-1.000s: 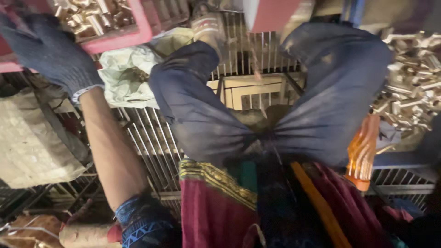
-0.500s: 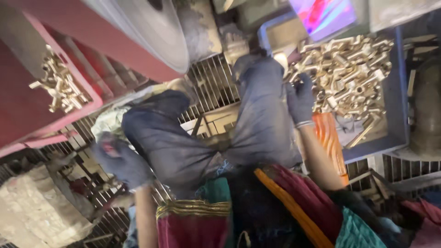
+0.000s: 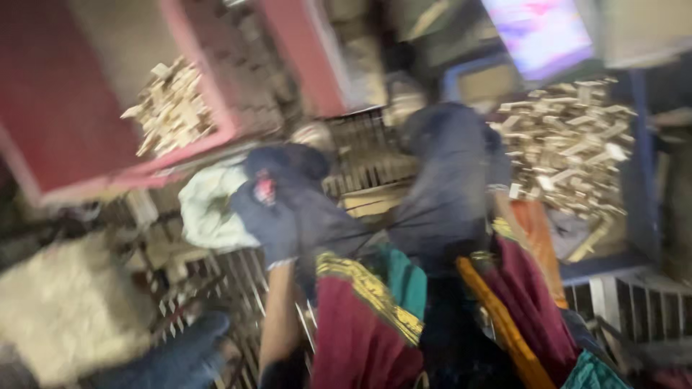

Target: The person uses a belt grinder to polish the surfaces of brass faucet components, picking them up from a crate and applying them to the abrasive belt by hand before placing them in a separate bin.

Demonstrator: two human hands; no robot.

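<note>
The view is badly blurred by motion. My left hand (image 3: 268, 215), in a dark blue glove, is by my left knee (image 3: 317, 209), its forearm running down to the lower edge; a small red patch shows on the glove. My right hand (image 3: 499, 162), also gloved, is beside my right knee (image 3: 443, 180) at the edge of a heap of brass parts (image 3: 569, 144) in a blue tray (image 3: 634, 238). Whether either hand holds anything is hidden by the blur. Another heap of brass parts (image 3: 173, 108) lies in a red tray (image 3: 94, 180) at the upper left.
I sit over a metal grating (image 3: 364, 148) in dark trousers and a maroon garment with gold trim. A pale crumpled cloth (image 3: 205, 209) lies by the red tray, a whitish sack (image 3: 65, 302) at the left. A dark blue glove-like shape (image 3: 173, 353) shows at the bottom left.
My left hand came down from the red tray at the upper left to my left knee. The right hand reached the brass heap on the right. The view swung and blurred.
</note>
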